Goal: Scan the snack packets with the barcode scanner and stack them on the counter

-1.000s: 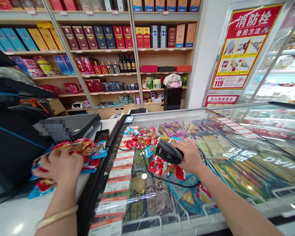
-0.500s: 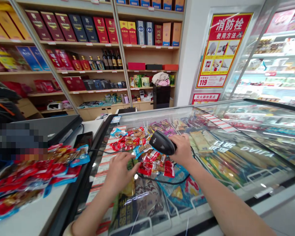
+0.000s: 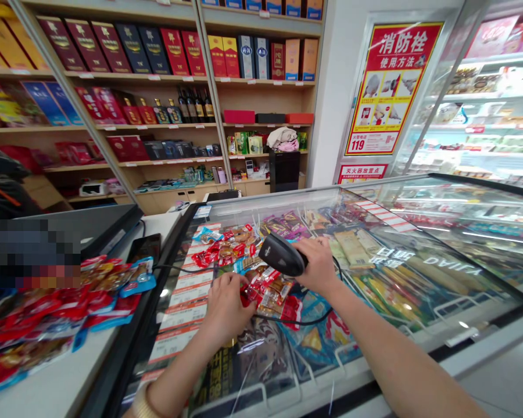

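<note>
My right hand (image 3: 317,264) grips a black barcode scanner (image 3: 281,254) by its handle, its head pointing left over a pile of small snack packets (image 3: 235,245). The packets are red and blue with clear windows and lie on the freezer's glass lid. My left hand (image 3: 229,307) is closed at the near left side of the pile. Its curled fingers and thumb pinch a red snack packet (image 3: 246,293), partly hidden by the hand. The scanner's black cable (image 3: 305,321) loops over the glass between and around the hands.
The chest freezer (image 3: 422,241) holds bagged goods under its glass. On the white counter (image 3: 100,363) at left lie more snack packets (image 3: 70,307), a phone (image 3: 144,248) and a dark monitor-like device (image 3: 113,229). Boxed goods fill the shelves (image 3: 157,81) behind.
My left hand has moved right and into the pile, closing on a red packet. The scanner remains in my right hand, above the packets. The view has shifted slightly.
</note>
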The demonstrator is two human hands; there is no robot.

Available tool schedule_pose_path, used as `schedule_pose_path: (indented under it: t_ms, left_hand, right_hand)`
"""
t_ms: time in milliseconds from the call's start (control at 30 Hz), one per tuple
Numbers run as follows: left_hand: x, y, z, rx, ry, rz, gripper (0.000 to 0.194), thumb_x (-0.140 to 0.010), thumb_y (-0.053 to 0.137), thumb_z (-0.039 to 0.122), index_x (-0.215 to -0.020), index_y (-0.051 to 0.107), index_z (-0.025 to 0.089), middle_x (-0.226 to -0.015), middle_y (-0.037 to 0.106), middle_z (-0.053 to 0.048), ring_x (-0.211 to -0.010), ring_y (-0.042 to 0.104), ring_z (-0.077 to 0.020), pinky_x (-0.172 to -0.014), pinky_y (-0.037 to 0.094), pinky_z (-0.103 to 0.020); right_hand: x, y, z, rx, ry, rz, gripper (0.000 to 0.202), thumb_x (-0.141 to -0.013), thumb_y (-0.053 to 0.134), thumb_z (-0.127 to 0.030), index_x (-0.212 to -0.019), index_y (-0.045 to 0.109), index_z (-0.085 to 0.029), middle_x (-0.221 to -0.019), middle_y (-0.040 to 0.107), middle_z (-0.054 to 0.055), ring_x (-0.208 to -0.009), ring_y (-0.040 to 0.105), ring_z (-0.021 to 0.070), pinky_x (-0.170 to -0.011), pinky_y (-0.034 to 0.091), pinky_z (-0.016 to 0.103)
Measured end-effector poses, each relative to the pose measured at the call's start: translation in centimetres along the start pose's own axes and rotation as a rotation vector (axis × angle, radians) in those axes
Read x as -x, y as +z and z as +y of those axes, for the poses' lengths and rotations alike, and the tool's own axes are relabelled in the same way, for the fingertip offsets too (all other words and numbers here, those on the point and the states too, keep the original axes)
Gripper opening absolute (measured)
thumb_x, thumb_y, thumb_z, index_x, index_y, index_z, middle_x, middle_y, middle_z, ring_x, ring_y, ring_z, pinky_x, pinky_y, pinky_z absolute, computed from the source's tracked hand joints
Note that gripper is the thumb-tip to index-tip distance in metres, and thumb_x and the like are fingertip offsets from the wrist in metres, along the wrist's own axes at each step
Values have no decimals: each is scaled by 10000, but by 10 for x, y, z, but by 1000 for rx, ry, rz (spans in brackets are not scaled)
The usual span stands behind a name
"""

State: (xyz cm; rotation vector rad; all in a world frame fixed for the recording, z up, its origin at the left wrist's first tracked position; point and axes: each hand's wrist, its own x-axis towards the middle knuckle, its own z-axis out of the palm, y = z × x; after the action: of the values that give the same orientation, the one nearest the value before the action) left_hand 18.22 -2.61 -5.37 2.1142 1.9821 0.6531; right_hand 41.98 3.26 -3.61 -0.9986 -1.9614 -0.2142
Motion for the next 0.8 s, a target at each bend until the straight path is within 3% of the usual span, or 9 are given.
schedule_pose_path:
  t_ms: [100,233,400,633,800]
  left_hand:
    - [-2,-5,-8,146,-51,-4,301,-670,686,267,-957,609,220,-926,674,-76,-959,622,-306,-846,474,-429]
    - [-4,-16,-18,509,-81,37,329,-651,699,300,-955,594,236,-846,678,-26,-776,660,-244,-730,512,-374]
    - [-8,-42,-26,802,-126,17,338,-663,702,368,-958,621,226,-907,705,-38,-807,677,-234,-687,536,-341]
    - [-15,-62,-35,947,-143,371,495,-657,704,359,-1116,598,205,-1049,699,-81,-943,674,-235,-791,548,-338]
    - [-13,-61,-29,895,-77,466,496,-675,713,343,-1138,591,211,-1048,681,-84,-993,664,-244,-893,545,-367]
  right_hand:
    - [0,0,1,-4,5,-11,199,-762,642,-311,-937,676,-222,-804,701,33,-805,609,216,-833,284,367]
    - [0,0,0,-14,10,-1,195,-763,654,-339,-918,677,-222,-794,706,33,-797,606,217,-835,285,376]
    - [-1,-1,-1,-16,-6,8,217,-760,668,-347,-935,685,-219,-787,702,30,-789,608,215,-816,282,374]
    - [0,-2,-1,-8,-28,-34,240,-770,679,-383,-945,687,-219,-821,706,39,-794,612,212,-817,291,367]
    - [-1,-4,-9,-75,-105,-111,231,-779,672,-383,-944,675,-222,-889,745,35,-809,639,195,-823,289,364]
